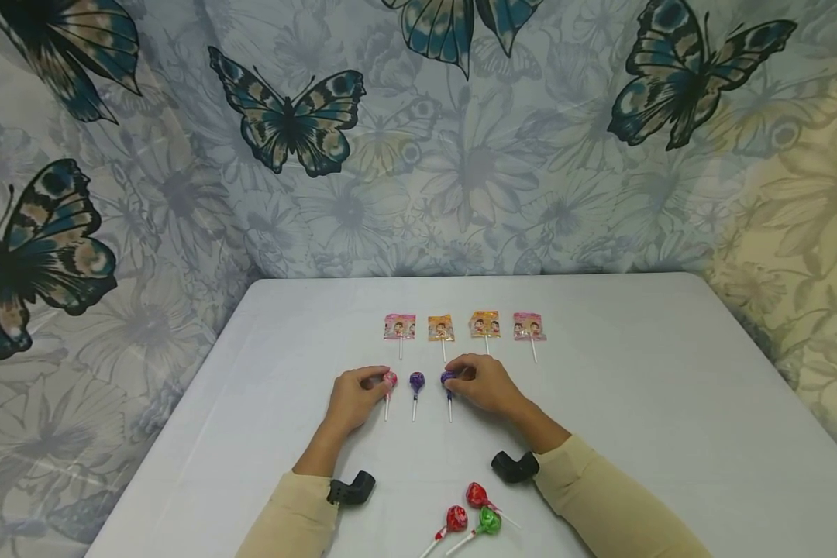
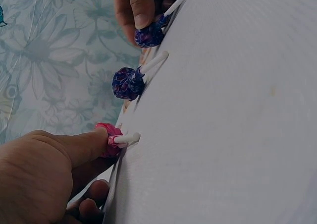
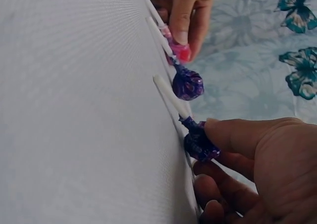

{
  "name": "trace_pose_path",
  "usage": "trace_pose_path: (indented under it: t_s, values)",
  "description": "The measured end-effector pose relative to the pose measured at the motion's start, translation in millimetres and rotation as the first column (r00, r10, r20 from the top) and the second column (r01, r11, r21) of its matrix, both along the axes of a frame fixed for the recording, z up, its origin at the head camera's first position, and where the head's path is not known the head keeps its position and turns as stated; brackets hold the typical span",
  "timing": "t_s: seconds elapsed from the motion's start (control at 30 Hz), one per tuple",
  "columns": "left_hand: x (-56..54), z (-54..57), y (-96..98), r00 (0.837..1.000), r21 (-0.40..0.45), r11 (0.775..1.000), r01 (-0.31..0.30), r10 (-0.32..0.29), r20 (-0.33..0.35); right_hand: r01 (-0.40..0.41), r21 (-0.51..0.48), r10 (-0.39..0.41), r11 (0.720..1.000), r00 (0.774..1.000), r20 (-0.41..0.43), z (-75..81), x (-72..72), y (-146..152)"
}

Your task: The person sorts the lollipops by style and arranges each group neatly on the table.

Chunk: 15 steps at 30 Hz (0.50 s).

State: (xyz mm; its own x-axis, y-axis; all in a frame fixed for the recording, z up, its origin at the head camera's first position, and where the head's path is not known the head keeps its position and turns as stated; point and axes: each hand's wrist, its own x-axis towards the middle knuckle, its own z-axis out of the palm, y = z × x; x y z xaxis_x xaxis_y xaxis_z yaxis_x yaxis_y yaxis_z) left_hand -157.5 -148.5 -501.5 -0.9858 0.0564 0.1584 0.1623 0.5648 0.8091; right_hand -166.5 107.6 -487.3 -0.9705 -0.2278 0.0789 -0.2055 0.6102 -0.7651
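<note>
My left hand [image 1: 354,398] pinches the wrapped head of a pink lollipop [image 2: 111,139] between thumb and fingers, its white stick pointing toward me. My right hand [image 1: 487,383] likewise pinches a purple lollipop [image 3: 198,140] by its head. Between the two hands a second purple lollipop [image 1: 417,381] lies on the white table, touched by neither. All three sit side by side in a row, sticks toward the near edge. The left wrist view also shows the middle purple lollipop [image 2: 128,84] apart from both hands.
Behind the hands lies a row of flat-packed lollipops: pink [image 1: 400,326], orange [image 1: 441,328], orange [image 1: 484,324] and pink [image 1: 529,326]. Nearer me, between the forearms, are two red lollipops [image 1: 456,519] and a green one [image 1: 490,521]. A butterfly-patterned cloth [image 1: 474,170] hangs behind the white table [image 1: 635,372].
</note>
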Motion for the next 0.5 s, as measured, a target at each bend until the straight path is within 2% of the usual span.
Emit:
trace_pose_path:
  t_s: [0.3,0.5]
  values:
    - [-1.1,-2.4,-1.7,1.0,0.002,1.0,0.003,-0.003,-0.003,0.017,0.038,-0.017,0.999,1.0,-0.014,-1.4,1.9,-0.6]
    - [-2.8,-4.6,-1.6,1.0,-0.006,1.0,0.003,-0.003,-0.006,0.01,0.022,-0.009,1.0,1.0,-0.027,-2.4,3.2,1.3]
